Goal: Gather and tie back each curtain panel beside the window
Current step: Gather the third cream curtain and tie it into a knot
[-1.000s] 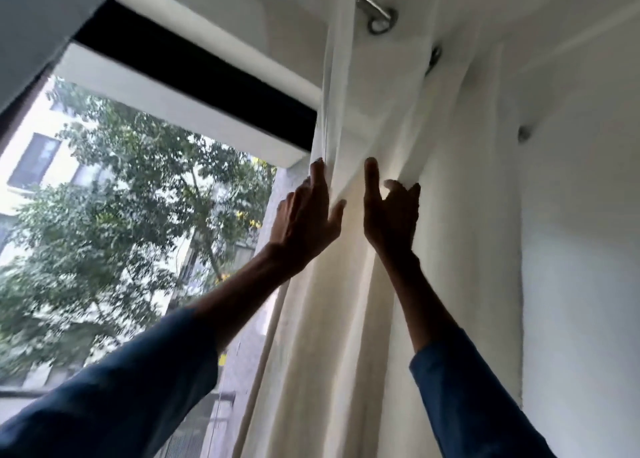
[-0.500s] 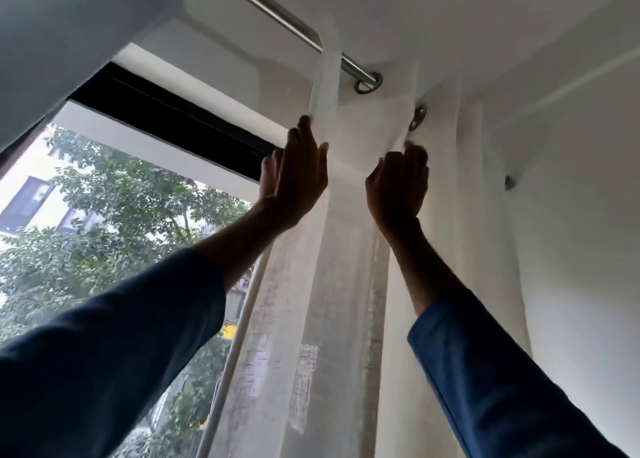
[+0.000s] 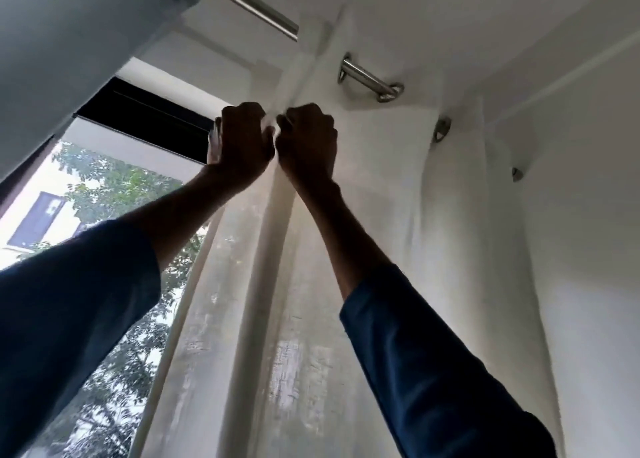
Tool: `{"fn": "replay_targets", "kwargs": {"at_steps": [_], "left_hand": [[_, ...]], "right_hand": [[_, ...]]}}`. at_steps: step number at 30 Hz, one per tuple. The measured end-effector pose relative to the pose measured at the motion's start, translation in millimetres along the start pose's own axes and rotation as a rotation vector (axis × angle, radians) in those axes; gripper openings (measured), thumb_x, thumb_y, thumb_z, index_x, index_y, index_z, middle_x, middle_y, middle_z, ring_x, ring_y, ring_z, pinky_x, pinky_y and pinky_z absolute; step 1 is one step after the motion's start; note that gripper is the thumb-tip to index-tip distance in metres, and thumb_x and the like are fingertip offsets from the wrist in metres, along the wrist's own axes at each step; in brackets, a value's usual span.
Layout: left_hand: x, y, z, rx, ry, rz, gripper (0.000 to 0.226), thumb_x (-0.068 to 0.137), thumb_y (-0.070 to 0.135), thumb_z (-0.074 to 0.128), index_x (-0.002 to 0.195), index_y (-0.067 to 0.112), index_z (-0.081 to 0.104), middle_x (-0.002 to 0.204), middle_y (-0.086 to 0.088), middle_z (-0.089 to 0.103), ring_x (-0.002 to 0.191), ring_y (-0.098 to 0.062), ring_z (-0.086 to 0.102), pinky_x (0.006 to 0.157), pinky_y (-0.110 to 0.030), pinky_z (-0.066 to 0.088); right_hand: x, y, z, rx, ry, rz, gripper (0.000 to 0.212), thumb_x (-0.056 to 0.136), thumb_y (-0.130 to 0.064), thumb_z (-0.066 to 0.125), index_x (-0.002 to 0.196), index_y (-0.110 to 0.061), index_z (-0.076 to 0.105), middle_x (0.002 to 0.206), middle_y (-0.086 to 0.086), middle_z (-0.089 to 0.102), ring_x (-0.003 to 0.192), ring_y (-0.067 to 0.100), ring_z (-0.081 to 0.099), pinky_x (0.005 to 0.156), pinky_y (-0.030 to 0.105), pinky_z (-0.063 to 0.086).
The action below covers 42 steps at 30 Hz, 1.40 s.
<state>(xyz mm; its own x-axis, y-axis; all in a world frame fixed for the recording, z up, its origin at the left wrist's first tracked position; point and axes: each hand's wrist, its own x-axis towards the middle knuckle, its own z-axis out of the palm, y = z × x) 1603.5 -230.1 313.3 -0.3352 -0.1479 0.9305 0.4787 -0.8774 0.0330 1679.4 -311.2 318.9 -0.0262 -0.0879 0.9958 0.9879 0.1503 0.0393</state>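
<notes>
Left hand (image 3: 242,142) and right hand (image 3: 308,142) sit side by side, each grip seemingly pinching a fold of the sheer curtain panel (image 3: 277,284) hanging below. Gather pleats evenly; avoid yanking the curtain rod (image 3: 367,76) above.

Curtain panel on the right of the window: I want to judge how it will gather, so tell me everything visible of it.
The curtain panel is off-white, thin, coarsely woven cloth; daylight shows through its lower part. It hangs in long upright folds from metal eyelets threaded on a steel rod, between the window and a white wall. It is not tied. High up, the left hand and right hand each grip one central fold, knuckles side by side.
</notes>
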Motion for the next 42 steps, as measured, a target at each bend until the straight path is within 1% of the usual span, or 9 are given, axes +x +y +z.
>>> {"fn": "replay_targets", "kwargs": {"at_steps": [4,13,20,25,29,32,36,39,42], "left_hand": [[-5,3,-15,-0.046,0.021,0.046,0.026,0.089,0.03,0.065,0.11,0.014,0.063,0.102,-0.016,0.07,0.095,-0.042,0.066,0.075,-0.047,0.055],[-4,52,-23,-0.295,-0.309,-0.145,0.053,0.097,0.041,0.056,0.057,0.01,0.041,0.053,-0.002,0.044,0.068,-0.03,0.056,0.059,-0.027,0.028],[1,85,-16,-0.379,-0.474,-0.314,0.057,0.093,0.058,0.056,0.106,0.002,0.06,0.1,-0.014,0.062,0.091,-0.03,0.06,0.069,-0.029,0.041],[6,92,-6,-0.309,-0.546,-0.302,0.036,0.086,0.027,0.066,0.112,0.002,0.058,0.116,-0.019,0.062,0.106,-0.036,0.062,0.077,-0.035,0.054],[5,87,-6,-0.254,-0.57,-0.247,0.036,0.094,0.019,0.055,0.123,-0.002,0.052,0.131,-0.025,0.054,0.119,-0.04,0.055,0.086,-0.032,0.048],[2,84,-7,-0.22,-0.585,-0.178,0.03,0.101,0.016,0.045,0.119,-0.006,0.052,0.131,-0.028,0.052,0.124,-0.041,0.05,0.086,-0.033,0.04],[-7,73,-13,-0.178,-0.503,-0.103,0.027,0.101,0.02,0.047,0.111,-0.004,0.054,0.122,-0.028,0.056,0.115,-0.043,0.055,0.084,-0.036,0.044],[-13,62,-15,-0.125,-0.379,-0.002,0.025,0.099,0.019,0.049,0.112,-0.003,0.05,0.112,-0.029,0.059,0.103,-0.047,0.059,0.079,-0.041,0.048],[-15,51,-17,-0.12,-0.299,0.055,0.053,0.097,0.013,0.051,0.142,-0.004,0.028,0.105,-0.028,0.062,0.091,-0.044,0.064,0.072,-0.042,0.05]], "right_hand": [[-24,23,-2,-0.15,0.113,-0.068,0.024,0.095,-0.018,0.061,0.071,-0.017,0.06,0.085,0.011,0.071,0.083,0.034,0.067,0.063,0.029,0.034],[-55,34,-33,-0.158,0.248,-0.155,0.025,0.095,-0.021,0.062,0.072,-0.011,0.065,0.072,0.005,0.07,0.067,0.03,0.065,0.06,0.039,0.053],[-68,46,-53,-0.091,0.106,-0.3,0.02,0.097,-0.025,0.059,0.093,-0.014,0.075,0.09,-0.001,0.077,0.079,0.018,0.07,0.071,0.033,0.055],[-55,67,-96,0.119,-0.185,-0.117,0.019,0.097,-0.026,0.066,0.104,-0.016,0.081,0.098,-0.011,0.078,0.076,-0.014,0.065,0.066,0.006,0.046],[-38,119,-123,-0.207,0.252,0.038,0.033,0.085,-0.037,0.068,0.109,-0.015,0.075,0.12,0.001,0.073,0.113,0.021,0.066,0.103,0.028,0.046],[-30,145,-136,-0.322,0.144,0.352,0.071,0.085,-0.054,0.073,0.133,-0.004,0.059,0.133,0.014,0.063,0.131,0.033,0.052,0.109,0.035,0.037],[-28,152,-131,-0.202,0.057,0.422,0.035,0.082,-0.049,0.077,0.087,-0.016,0.065,0.089,0.007,0.065,0.095,0.027,0.06,0.085,0.032,0.046],[-25,141,-121,-0.231,0.1,0.37,0.036,0.08,-0.02,0.063,0.055,-0.017,0.037,0.06,0.008,0.046,0.068,0.03,0.05,0.062,0.027,0.037],[-20,117,-109,-0.239,0.09,0.343,0.028,0.085,-0.016,0.061,0.062,-0.016,0.044,0.082,0.017,0.063,0.083,0.038,0.061,0.071,0.028,0.039]]}}
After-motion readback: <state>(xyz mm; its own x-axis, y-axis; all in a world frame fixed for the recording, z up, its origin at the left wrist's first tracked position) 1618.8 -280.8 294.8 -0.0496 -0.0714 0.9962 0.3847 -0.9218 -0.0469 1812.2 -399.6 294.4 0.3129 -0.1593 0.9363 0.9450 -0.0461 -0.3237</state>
